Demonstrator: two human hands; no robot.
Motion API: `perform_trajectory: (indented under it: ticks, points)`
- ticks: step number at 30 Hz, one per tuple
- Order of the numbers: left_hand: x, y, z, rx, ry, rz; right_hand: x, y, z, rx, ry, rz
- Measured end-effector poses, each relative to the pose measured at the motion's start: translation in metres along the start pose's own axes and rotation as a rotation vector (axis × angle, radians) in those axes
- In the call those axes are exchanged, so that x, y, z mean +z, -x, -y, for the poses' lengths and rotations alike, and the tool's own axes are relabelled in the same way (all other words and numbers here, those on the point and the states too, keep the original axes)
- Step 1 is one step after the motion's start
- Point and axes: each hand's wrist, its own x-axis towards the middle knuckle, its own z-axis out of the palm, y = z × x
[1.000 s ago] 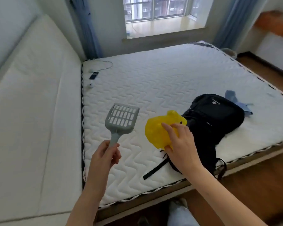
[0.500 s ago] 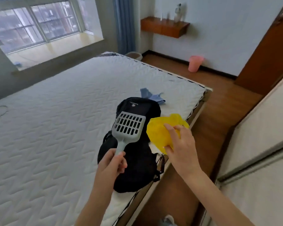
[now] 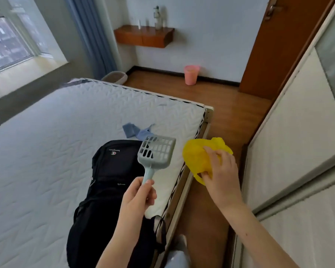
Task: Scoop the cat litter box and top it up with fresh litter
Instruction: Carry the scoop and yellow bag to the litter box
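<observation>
The litter box (image 3: 115,76), a pale grey tray, sits on the wooden floor at the far corner of the bed, toward 12 o'clock from the hands and well apart from them; the mattress (image 3: 46,151) hides its near edge. The grey slotted scoop (image 3: 156,151) is held upright above the mattress edge. The left hand (image 3: 137,196) grips its handle, fingers curled round it and thumb pressed against the stem. At 3 o'clock from the scoop, the right hand (image 3: 220,171) holds a crumpled yellow plastic bag (image 3: 197,155) over the floor, fingers bent into the folds and thumb pinching its lower edge. A black backpack (image 3: 108,190) lies on the mattress under the left forearm, with a blue cloth (image 3: 135,130) just beyond it at 12 o'clock. A pink bin (image 3: 191,74) stands by the far wall, at 3 o'clock from the litter box, near a brown door (image 3: 278,45).
</observation>
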Motion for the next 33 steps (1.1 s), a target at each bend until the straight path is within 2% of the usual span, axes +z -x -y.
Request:
perform_trajectory:
  ticks: [9, 20, 33]
  points:
    - [0.090, -0.188, -0.028, -0.014, 0.028, 0.083, 0.044, -0.148, -0.090, 0.089, 0.110, -0.027]
    - [0.223, -0.379, -0.075, -0.055, -0.007, 0.215, 0.075, -0.303, -0.210, 0.204, 0.216, -0.037]
    - [0.427, -0.564, -0.126, -0.061, -0.006, 0.181, 0.104, -0.516, -0.403, 0.231, 0.167, -0.025]
